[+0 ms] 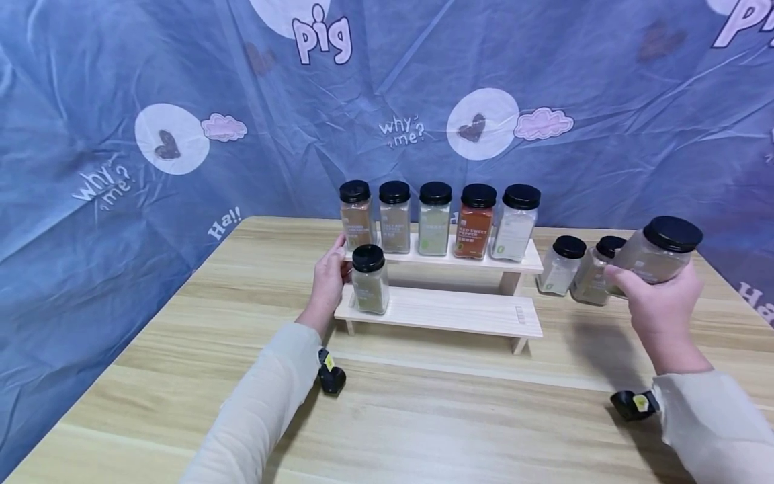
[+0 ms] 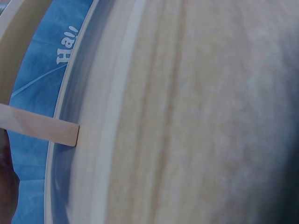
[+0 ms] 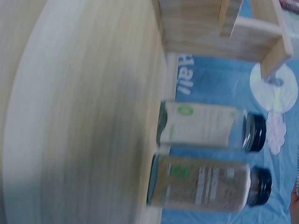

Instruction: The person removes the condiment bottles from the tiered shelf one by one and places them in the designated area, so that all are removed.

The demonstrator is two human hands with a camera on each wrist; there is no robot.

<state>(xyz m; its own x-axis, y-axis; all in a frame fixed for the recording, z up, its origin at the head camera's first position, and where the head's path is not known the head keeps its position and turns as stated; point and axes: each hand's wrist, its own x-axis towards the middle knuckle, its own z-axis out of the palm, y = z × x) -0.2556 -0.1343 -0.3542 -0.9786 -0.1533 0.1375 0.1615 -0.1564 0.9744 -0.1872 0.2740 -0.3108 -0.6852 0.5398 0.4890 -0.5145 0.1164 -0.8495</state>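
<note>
My left hand (image 1: pixel 326 282) grips the left end of a two-tier wooden spice rack (image 1: pixel 447 312), with some fingers hidden behind it. In the left wrist view only a dark sliver of that hand (image 2: pixel 7 186) shows. My right hand (image 1: pixel 668 309) holds a black-lidded spice jar (image 1: pixel 653 259) of brownish powder above the table, at the right. A jar of greenish powder (image 1: pixel 370 286) stands at the left of the lower shelf. On the upper shelf several jars stand in a row, among them a red sweet pepper jar (image 1: pixel 474 225) and a white-powder jar (image 1: pixel 515 225).
Right of the rack, a pale-powder jar (image 3: pixel 201 125) and a brown-powder jar (image 3: pixel 205 184) stand upright on the wooden table (image 1: pixel 423 417), close together. A blue printed cloth (image 1: pixel 363 101) hangs behind the table and along its left side.
</note>
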